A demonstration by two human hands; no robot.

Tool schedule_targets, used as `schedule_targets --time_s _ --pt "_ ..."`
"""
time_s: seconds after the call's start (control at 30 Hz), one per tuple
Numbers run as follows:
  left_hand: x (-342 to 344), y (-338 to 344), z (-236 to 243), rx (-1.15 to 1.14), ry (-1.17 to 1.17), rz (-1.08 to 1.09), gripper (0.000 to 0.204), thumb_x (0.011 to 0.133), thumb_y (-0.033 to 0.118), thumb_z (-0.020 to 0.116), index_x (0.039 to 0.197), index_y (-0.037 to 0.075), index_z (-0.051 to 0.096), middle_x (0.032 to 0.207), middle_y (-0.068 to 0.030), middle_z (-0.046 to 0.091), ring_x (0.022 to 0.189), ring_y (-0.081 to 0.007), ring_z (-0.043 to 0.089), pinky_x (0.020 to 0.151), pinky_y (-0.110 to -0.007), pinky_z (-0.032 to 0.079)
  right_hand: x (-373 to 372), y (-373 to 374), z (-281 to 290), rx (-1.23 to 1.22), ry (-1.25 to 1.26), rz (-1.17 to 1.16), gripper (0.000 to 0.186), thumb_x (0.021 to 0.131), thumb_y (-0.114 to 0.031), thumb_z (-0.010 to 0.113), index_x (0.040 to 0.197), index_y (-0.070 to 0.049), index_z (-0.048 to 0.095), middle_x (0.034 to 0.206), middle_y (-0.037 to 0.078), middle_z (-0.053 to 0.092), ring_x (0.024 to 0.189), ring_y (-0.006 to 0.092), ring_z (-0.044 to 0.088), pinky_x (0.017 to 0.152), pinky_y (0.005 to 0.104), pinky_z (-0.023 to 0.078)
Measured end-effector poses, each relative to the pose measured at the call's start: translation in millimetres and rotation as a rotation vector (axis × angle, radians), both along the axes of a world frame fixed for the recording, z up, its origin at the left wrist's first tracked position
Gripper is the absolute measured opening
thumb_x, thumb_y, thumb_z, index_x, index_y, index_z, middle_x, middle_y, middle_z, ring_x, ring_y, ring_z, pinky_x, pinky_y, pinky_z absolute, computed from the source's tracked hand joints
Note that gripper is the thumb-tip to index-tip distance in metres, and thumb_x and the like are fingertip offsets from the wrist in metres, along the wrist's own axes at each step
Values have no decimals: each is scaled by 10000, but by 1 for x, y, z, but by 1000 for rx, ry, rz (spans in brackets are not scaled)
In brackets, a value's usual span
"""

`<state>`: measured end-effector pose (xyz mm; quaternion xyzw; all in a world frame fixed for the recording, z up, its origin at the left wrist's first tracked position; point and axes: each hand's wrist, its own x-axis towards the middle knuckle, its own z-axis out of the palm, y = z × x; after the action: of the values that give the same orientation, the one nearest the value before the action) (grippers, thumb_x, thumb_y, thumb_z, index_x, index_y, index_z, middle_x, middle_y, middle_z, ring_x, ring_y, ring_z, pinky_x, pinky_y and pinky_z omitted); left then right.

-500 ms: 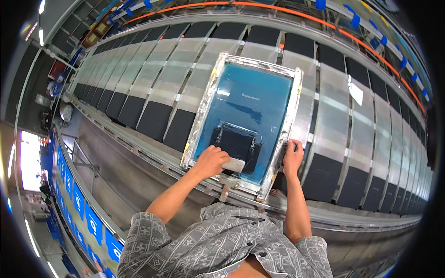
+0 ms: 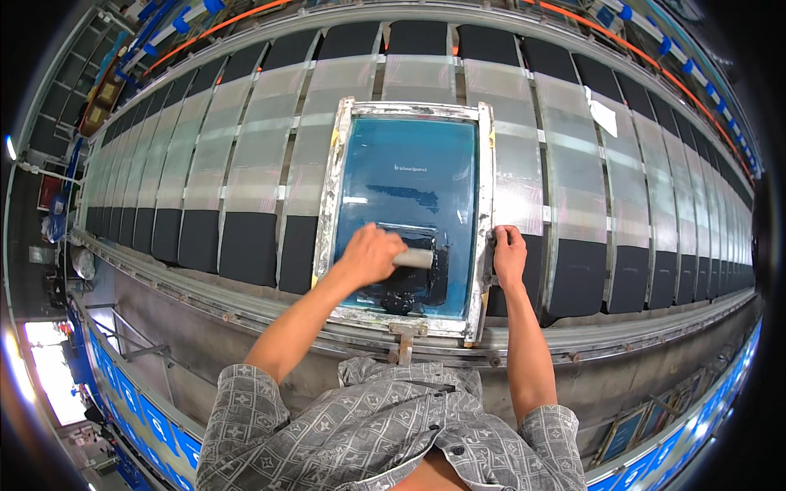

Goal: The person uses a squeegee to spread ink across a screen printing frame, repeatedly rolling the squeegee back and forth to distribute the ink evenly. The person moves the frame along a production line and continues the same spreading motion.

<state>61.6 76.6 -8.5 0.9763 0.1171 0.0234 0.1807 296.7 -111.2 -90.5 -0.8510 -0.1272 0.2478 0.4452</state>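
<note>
A metal-framed printing screen (image 2: pixel 485 176) with a blue mesh lies flat on the long table in front of me. My left hand (image 2: pixel 370 254) grips a squeegee (image 2: pixel 415 259) by its pale handle, set on the lower part of the mesh in a patch of black ink (image 2: pixel 417 286). A dark ink smear (image 2: pixel 409 195) shows higher up on the mesh. My right hand (image 2: pixel 509 252) clamps the frame's right edge near its lower corner.
The long table (image 2: pixel 246 192) carries rows of black fabric pieces (image 2: pixel 250 245) and pale glossy panels running left and right. A white scrap (image 2: pixel 602 114) lies on a panel at the right. A metal rail (image 2: pixel 205 299) runs along the near edge. Blue panels (image 2: pixel 123 385) stand low left.
My view has swung so the screen now sits straight and centred. My left hand with the squeegee has shifted toward the middle of the lower mesh. My right hand stays on the frame's right edge.
</note>
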Motion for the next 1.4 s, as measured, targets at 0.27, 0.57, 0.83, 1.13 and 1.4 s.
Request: schedule_targets --time_s 0.27,0.57,0.83,1.13,1.4 --pt "34 42 -12 52 138 10 165 688 206 771 841 154 740 818 -44 700 764 -269 658 787 -415 463 -45 12 176 472 -179 337 199 856 -96 675 1047 -42 665 961 101 673 836 191 633 765 332 501" --pt "12 -7 -19 -60 152 6 176 675 139 707 828 222 736 772 17 694 747 -202 651 718 -409 405 -132 -22 334 1111 -211 886 273 893 -247 577 1129 -140 664 1156 162 633 838 360 646 782 505 514" --pt "-33 -58 1 47 -22 68 223 643 135 733 866 129 718 826 0 654 783 -211 619 815 -385 417 -31 -70 267 1017 -215 16 181 940 -117 535 887 15 646 783 76 638 727 170 617 779 382 560" --pt "-27 -36 10 -238 247 32 250 643 173 785 888 149 740 871 -32 703 785 -278 661 697 -399 522 8 -9 19 -28 -180 15 262 924 -227 596 1132 -69 628 887 133 650 783 259 619 749 375 488" --pt "20 24 -3 -143 66 97 239 672 118 737 910 143 733 911 -37 697 874 -284 645 749 -421 509 -1 -1 0 35 37 -71 228 917 -250 587 1014 -54 653 857 161 670 768 277 628 729 385 473"
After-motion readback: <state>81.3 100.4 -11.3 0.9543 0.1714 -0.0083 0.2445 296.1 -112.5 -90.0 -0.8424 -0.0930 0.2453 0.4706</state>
